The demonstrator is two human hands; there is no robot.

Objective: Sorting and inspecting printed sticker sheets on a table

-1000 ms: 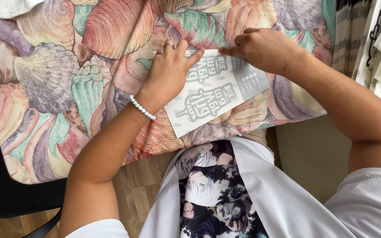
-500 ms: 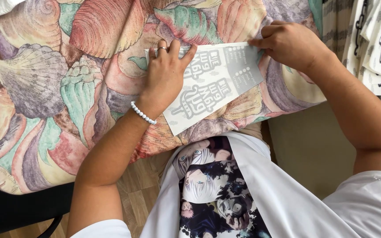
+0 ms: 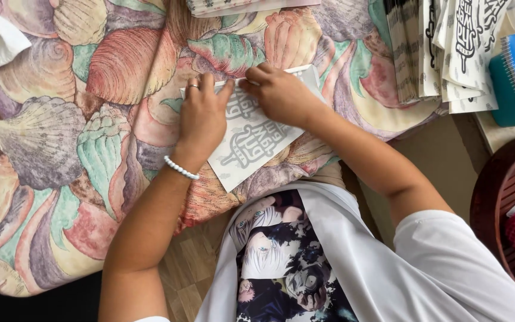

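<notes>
- Left hand [image 3: 201,122]: I now press it flat, fingers spread and clamping nothing, on the printed sheet [image 3: 251,143], farther in than before.
- Right hand [image 3: 275,92]: fingertips pinched on the sheet's upper edge, shifted leftward; sheet lies on the shell-patterned worktop [image 3: 61,149], smoothing under way.

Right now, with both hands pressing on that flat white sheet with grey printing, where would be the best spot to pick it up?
Probably the near corner of the flat white sheet with grey printing, coming from the person's own side. That corner lies bare on the seashell-patterned cloth, while the left hand and right hand cover the far end. It lies flat, so pinch the edge.
</notes>
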